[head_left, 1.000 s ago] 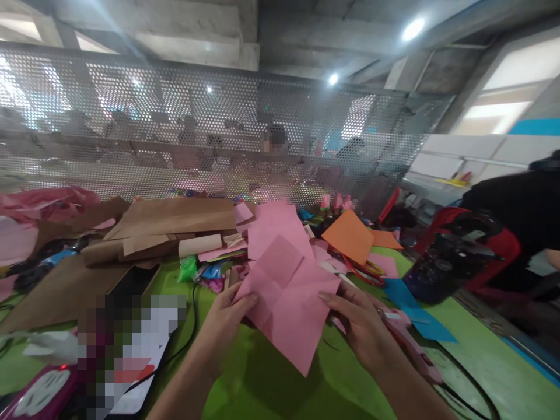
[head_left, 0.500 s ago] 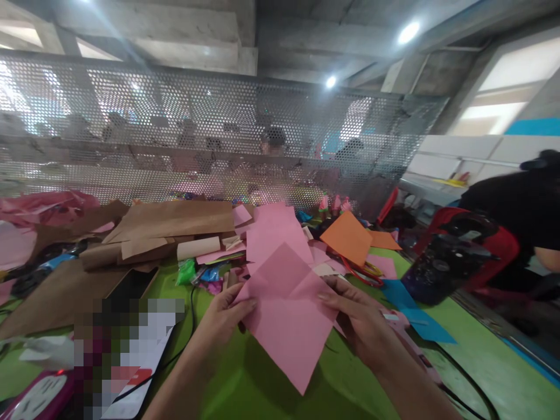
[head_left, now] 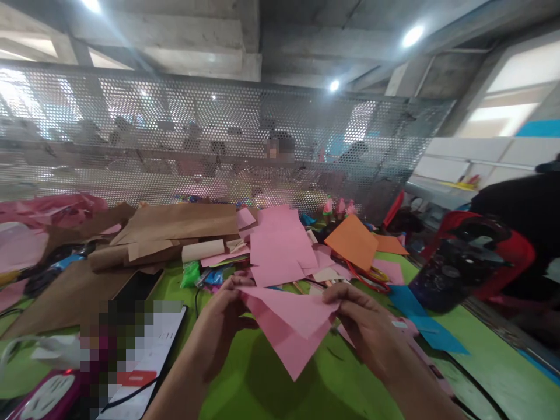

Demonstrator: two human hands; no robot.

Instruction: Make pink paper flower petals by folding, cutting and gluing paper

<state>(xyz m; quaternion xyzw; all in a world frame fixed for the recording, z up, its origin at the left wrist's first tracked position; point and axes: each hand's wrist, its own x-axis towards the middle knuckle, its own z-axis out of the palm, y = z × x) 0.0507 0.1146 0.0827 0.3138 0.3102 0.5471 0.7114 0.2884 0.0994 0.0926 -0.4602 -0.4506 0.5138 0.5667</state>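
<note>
A square of pink paper (head_left: 291,326) hangs above the green table, folded over along its top edge so that it looks like a downward triangle. Its upper flap lies toward me, with the tip a little above the lower point. My left hand (head_left: 230,309) pinches the left corner of the fold. At the right corner, my right hand (head_left: 354,312) grips the paper between thumb and fingers. Just behind it, larger pink sheets (head_left: 280,245) lie on the pile.
Brown paper (head_left: 184,224) and a cream roll (head_left: 202,250) lie at back left, a phone (head_left: 168,332) and magenta power strip (head_left: 48,396) at front left. Orange paper (head_left: 352,240), blue paper (head_left: 429,321) and a dark bottle (head_left: 450,274) are right. A perforated metal screen (head_left: 175,134) stands behind; a person sits far right.
The pink paper's upper corner, which pointed up and away, has come down toward me, folding the square into a triangle. Both hands keep hold of the side corners.
</note>
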